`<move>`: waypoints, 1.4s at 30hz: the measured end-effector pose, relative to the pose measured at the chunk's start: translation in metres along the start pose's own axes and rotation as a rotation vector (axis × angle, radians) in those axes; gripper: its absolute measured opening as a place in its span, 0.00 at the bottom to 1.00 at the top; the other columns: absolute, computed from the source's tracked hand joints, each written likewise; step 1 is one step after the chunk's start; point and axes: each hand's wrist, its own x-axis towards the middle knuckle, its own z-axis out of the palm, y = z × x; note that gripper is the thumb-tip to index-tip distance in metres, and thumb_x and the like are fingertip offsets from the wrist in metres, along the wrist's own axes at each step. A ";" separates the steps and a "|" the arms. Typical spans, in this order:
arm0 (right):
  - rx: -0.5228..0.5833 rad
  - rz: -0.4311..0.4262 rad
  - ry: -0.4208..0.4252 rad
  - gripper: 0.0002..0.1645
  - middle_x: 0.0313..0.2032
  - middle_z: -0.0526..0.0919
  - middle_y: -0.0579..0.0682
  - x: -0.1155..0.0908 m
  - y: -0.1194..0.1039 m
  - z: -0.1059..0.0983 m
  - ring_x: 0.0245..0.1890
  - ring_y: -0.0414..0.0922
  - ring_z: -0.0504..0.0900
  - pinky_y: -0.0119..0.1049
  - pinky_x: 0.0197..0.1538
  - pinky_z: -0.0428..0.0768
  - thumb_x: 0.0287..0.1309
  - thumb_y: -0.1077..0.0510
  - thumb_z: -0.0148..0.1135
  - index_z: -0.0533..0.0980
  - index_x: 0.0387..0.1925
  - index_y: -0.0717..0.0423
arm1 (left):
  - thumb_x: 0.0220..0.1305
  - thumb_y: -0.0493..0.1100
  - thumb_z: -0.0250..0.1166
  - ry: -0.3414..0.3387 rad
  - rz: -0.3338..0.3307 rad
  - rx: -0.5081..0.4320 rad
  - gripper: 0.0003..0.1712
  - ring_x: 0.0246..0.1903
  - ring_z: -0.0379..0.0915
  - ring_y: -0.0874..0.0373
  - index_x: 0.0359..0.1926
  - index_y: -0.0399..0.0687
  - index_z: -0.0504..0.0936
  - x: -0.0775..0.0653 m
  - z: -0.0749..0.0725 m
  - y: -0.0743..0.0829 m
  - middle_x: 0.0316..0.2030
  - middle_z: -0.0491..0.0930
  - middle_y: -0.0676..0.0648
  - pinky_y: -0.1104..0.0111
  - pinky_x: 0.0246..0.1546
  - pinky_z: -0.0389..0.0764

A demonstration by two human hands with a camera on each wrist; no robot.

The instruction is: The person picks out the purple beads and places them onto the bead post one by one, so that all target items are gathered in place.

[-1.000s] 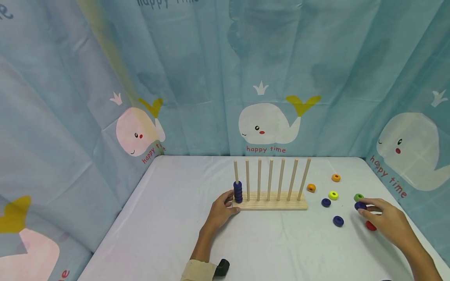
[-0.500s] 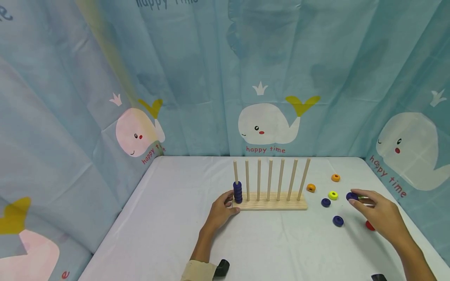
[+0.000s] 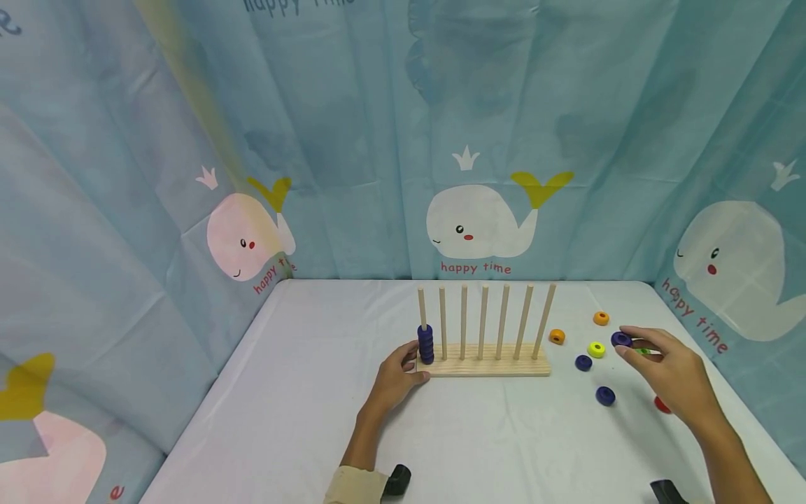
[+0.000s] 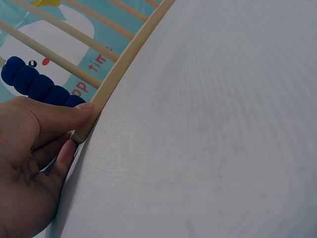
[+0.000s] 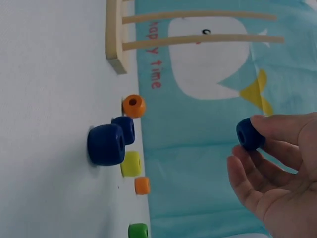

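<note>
A wooden peg rack (image 3: pixel 485 368) with several upright pegs stands mid-table. Dark blue beads (image 3: pixel 426 344) are stacked on its leftmost peg. At the rack's left end, my left hand (image 3: pixel 395 378) grips the base; the left wrist view shows the thumb (image 4: pixel 74 115) on the base's edge beside the stacked beads. Off to the right, my right hand (image 3: pixel 676 378) pinches one blue bead (image 3: pixel 620 339) between thumb and fingers. In the right wrist view that held bead (image 5: pixel 249 134) is up off the table, its hole partly visible.
Loose beads lie right of the rack: two orange ones (image 3: pixel 557 337), a yellow one (image 3: pixel 596 349), two blue ones (image 3: pixel 605 396), a green one (image 5: pixel 138 231) and a red one (image 3: pixel 662 404) partly behind the right hand. A whale-print curtain (image 3: pixel 359 175) surrounds the white table (image 3: pixel 302 392).
My right hand has lifted the blue bead and carried it left and away from me, past the green bead. The left hand and the rack have stayed put.
</note>
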 end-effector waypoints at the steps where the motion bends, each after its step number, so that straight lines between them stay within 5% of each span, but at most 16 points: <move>1: 0.006 -0.007 0.004 0.26 0.55 0.82 0.67 0.001 -0.001 0.000 0.50 0.49 0.85 0.01 0.41 0.67 0.71 0.55 0.69 0.79 0.63 0.67 | 0.63 0.36 0.76 -0.001 -0.001 0.001 0.42 0.68 0.75 0.42 0.76 0.40 0.70 0.000 0.000 0.000 0.68 0.77 0.37 0.57 0.70 0.80; 5: 0.032 -0.043 0.011 0.26 0.55 0.83 0.66 0.003 -0.007 0.001 0.45 0.15 0.72 0.01 0.44 0.68 0.72 0.55 0.69 0.79 0.64 0.66 | 0.62 0.36 0.77 -0.003 0.003 0.012 0.43 0.68 0.75 0.41 0.76 0.39 0.70 0.000 0.000 0.000 0.68 0.77 0.36 0.56 0.69 0.80; 7: 0.043 -0.051 0.012 0.27 0.55 0.83 0.65 0.004 -0.009 0.002 0.45 0.10 0.65 0.01 0.44 0.68 0.72 0.54 0.68 0.79 0.65 0.65 | 0.62 0.36 0.77 -0.004 -0.005 0.011 0.43 0.68 0.75 0.42 0.76 0.40 0.70 0.000 0.000 -0.001 0.68 0.77 0.37 0.57 0.69 0.80; 42: 0.213 -0.191 0.097 0.25 0.54 0.83 0.58 0.028 -0.067 0.016 0.49 0.16 0.74 0.06 0.51 0.73 0.71 0.55 0.69 0.80 0.65 0.58 | 0.62 0.36 0.77 -0.001 0.006 0.008 0.42 0.68 0.75 0.42 0.76 0.40 0.71 0.002 0.000 -0.001 0.67 0.78 0.37 0.55 0.71 0.79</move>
